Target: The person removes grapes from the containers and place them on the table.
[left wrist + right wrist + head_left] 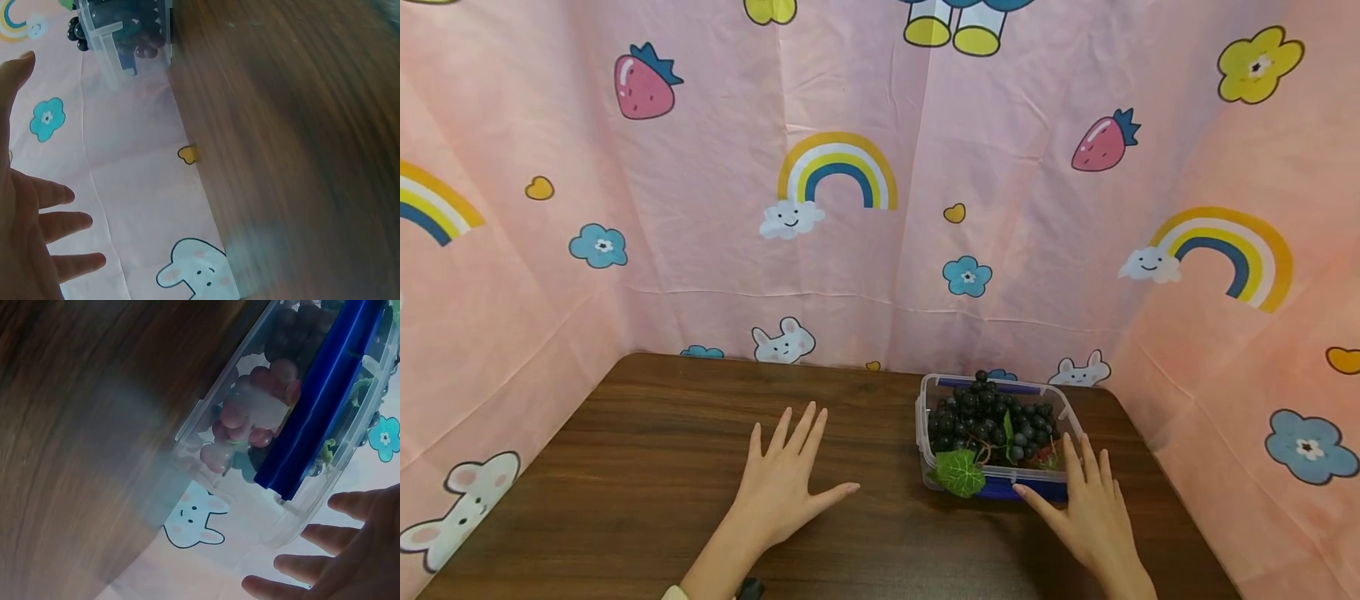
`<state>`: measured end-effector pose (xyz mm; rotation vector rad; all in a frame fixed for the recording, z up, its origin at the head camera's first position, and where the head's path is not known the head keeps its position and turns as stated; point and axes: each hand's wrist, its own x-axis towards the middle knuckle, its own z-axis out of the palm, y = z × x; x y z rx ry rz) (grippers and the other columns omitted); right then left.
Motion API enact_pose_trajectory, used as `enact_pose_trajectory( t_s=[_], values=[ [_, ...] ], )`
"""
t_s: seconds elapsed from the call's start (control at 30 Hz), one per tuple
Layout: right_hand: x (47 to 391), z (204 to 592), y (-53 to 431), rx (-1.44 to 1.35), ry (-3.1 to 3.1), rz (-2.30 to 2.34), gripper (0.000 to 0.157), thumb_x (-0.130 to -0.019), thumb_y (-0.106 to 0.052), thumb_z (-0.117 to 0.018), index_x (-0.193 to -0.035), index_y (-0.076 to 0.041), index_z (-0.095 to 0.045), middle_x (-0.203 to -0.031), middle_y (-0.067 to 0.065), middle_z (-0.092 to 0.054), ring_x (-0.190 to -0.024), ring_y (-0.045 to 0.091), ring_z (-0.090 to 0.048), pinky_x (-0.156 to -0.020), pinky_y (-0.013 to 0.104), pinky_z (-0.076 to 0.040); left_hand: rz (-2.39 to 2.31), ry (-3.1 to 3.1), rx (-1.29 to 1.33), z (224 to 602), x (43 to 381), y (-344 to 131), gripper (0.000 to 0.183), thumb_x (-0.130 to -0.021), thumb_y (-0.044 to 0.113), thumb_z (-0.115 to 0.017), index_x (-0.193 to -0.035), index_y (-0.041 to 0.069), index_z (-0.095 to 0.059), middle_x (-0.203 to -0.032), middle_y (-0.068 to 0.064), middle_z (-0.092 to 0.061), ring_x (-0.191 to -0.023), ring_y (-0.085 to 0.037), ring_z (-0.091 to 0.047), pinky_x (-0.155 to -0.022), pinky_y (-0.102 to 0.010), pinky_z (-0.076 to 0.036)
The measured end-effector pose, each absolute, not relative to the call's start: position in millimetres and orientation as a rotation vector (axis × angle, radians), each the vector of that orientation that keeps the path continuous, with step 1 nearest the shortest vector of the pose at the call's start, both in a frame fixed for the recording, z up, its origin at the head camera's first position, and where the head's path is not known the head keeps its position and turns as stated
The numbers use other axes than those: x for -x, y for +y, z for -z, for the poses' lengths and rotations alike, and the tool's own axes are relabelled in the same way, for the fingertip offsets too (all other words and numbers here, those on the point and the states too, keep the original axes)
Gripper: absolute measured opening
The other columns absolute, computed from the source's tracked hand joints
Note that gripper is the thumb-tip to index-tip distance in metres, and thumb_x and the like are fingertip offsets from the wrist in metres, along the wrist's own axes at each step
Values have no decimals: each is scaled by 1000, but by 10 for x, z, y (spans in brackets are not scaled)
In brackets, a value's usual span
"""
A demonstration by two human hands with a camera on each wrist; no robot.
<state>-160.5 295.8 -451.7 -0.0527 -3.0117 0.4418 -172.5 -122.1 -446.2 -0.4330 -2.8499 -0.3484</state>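
A clear plastic box [927,417] with blue clips stands at the right back of the wooden table, filled with dark grapes [970,412]. Over its front rim hangs a green leaf [959,473]. Reddish grapes [234,412] show through its wall in the right wrist view, behind a blue clip [325,400]. My right hand [1093,508] is spread by the box's front right corner; whether it touches cannot be told. To the left of the box, my left hand [782,487] hovers over the table with fingers spread and nothing in it.
The brown wooden table [625,467] reaches to a pink printed cloth [715,250] that hangs behind and on both sides. A small dark object [750,589] shows beside the left wrist at the bottom edge.
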Motion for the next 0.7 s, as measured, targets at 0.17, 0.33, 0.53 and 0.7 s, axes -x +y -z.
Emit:
enact_pose_trajectory(
  t_s=[0.17,0.33,0.53,0.7],
  values=[
    [1638,4524,3007,63,-3029,-446,120,-91,-77,-62,-166,5,-17,-168,39,-11,-149,69,-10,-113,82,-22,390,-2866,528,4442,1821,-1123,105,-93,82,-53,-168,12,-30,-172,-10,-32,-158,-42,-29,-120,-76,-19],
    [1697,4535,3067,39,-3019,-446,119,-93,-76,-62,-166,6,-16,-168,39,-11,-149,68,-12,-114,81,-22,446,-2889,624,4388,1934,-989,106,-92,80,-57,-168,12,-29,-172,-10,-31,-158,-40,-29,-122,-72,-20],
    [1739,4564,3156,19,-3006,-453,118,-95,-73,-62,-165,8,-13,-167,41,-12,-148,70,-14,-111,82,-24,424,-2894,724,4334,2080,-774,105,-93,81,-53,-169,13,-28,-173,-8,-31,-159,-37,-30,-124,-69,-20],
    [1768,4577,3211,11,-3015,-472,117,-96,-72,-60,-166,8,-11,-167,41,-11,-148,70,-13,-111,83,-23,389,-2889,812,4291,2219,-578,102,-95,82,-48,-168,13,-29,-173,-8,-31,-158,-36,-30,-124,-68,-21]
  ],
)
